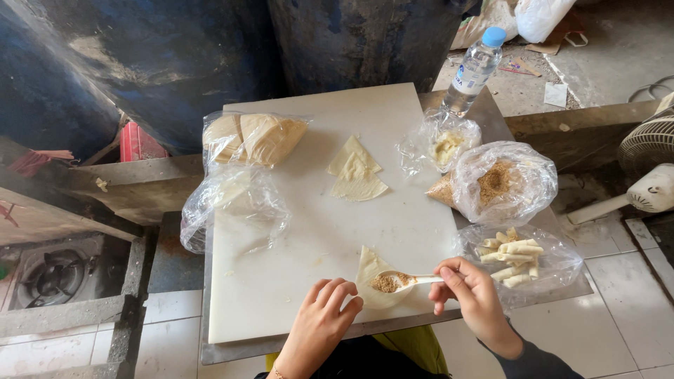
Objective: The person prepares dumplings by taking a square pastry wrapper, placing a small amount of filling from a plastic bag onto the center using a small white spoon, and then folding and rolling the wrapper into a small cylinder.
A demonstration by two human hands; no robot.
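On board (281, 281) — two wrappers (357, 172), one spoon (404, 281)

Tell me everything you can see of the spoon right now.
The spoon is white, looks like plastic, and lies nearly level. Its bowl, at the left end, is heaped with brown crumbly filling and sits over a triangular wrapper on the white board. The right hand pinches the handle's end between fingertips. The left hand rests beside the wrapper, fingertips at its edge, not touching the spoon.
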